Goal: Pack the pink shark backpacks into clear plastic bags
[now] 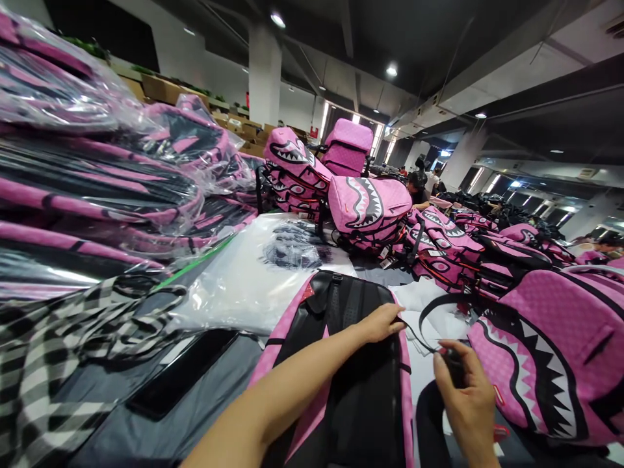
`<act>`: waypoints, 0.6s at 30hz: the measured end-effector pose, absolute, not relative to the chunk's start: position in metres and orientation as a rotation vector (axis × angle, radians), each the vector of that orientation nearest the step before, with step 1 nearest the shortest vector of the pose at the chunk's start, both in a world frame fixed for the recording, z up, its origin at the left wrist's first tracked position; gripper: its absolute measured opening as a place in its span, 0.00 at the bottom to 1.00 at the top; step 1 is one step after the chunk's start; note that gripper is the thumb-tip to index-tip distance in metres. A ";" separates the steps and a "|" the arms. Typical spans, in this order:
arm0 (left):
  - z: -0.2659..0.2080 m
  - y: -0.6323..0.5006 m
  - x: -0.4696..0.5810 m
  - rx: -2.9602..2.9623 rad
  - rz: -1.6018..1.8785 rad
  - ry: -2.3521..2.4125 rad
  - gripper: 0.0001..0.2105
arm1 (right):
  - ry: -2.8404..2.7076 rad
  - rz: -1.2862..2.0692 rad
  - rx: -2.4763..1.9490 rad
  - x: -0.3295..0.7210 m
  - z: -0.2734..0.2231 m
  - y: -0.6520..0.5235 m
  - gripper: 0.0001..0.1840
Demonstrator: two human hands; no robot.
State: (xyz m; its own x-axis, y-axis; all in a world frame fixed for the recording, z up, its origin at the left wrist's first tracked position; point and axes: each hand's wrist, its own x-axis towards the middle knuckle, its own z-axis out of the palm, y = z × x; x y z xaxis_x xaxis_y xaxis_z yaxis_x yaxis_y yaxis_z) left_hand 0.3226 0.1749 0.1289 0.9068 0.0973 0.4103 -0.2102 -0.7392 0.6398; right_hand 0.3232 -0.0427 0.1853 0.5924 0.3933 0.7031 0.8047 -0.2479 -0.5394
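A pink-and-black backpack lies with its black back panel up in front of me. Across it reaches my left arm; my left hand is closed at the pack's right edge, its fingertips pinching a thin black strap. That strap runs toward my right hand, whose thumb and fingers are closed around a dark bunched part of a black strap. The strap arcs up above this hand. Close by on the right sits a pink backpack with a printed toothed mouth.
Backpacks in clear plastic are piled at left. A stack of clear bags lies behind the work, with white papers beside it. A dark phone-like slab and checked cloth lie front left. More pink backpacks stand behind.
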 end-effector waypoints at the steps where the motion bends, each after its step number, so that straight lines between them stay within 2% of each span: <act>1: 0.140 0.169 0.312 2.332 0.602 -0.126 0.29 | -0.921 -0.459 -1.890 0.328 0.188 -0.047 0.18; 3: 0.164 0.156 0.294 2.329 0.696 -0.362 0.40 | -0.944 -0.286 -1.928 0.335 0.196 -0.051 0.21; 4: 0.176 0.150 0.288 2.334 0.723 -0.504 0.39 | -0.981 -0.219 -1.927 0.336 0.202 -0.050 0.22; 6: 0.196 0.142 0.283 2.392 0.737 -0.643 0.28 | -1.017 -0.151 -1.898 0.339 0.215 -0.046 0.24; 9: 0.207 0.143 0.280 2.548 0.710 -0.415 0.10 | -0.979 -0.005 -1.825 0.347 0.238 -0.039 0.30; 10: 0.205 0.146 0.276 2.586 0.711 -0.325 0.07 | -0.993 0.087 -1.800 0.352 0.244 -0.035 0.31; 13: 0.183 0.146 0.249 2.603 0.744 -0.039 0.11 | -1.144 0.229 -1.767 0.377 0.249 -0.016 0.32; 18: 0.112 0.101 0.171 2.128 0.412 0.275 0.15 | -1.512 -0.175 -1.984 0.431 0.207 0.062 0.23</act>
